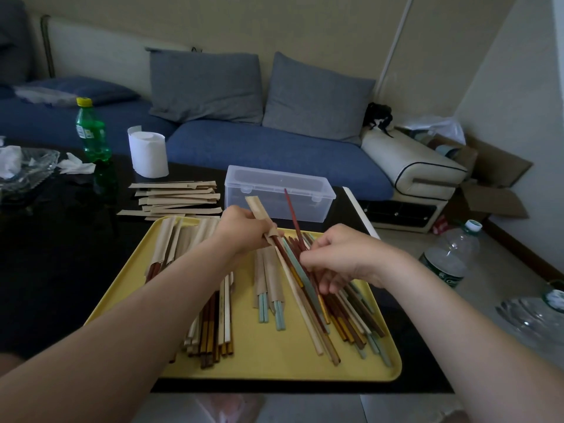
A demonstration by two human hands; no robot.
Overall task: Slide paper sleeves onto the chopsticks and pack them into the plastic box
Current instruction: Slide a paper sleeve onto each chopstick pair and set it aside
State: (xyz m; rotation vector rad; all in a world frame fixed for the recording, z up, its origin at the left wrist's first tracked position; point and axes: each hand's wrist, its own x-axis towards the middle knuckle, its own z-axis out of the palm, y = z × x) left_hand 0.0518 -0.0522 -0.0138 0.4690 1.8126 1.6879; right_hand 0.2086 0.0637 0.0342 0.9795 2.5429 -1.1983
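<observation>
My left hand (244, 228) grips a brown paper sleeve (258, 211) above the yellow tray (274, 366), with a dark red chopstick partly in the sleeve's lower end. My right hand (338, 256) pinches a second dark red chopstick (292, 216) that points up and away toward the clear plastic box (279, 193). Bare chopsticks (341, 319) of several colours lie in a loose heap on the tray's right side. Sleeved chopsticks (271, 282) lie in the tray's middle and left. A stack of empty sleeves (177, 198) lies on the black table left of the box.
A toilet paper roll (148, 154) and a green bottle (91, 131) stand at the table's back left, beside a glass dish (27, 169) with tissues. A blue sofa (259, 145) runs behind the table. Water bottles (451, 257) stand on the floor at right.
</observation>
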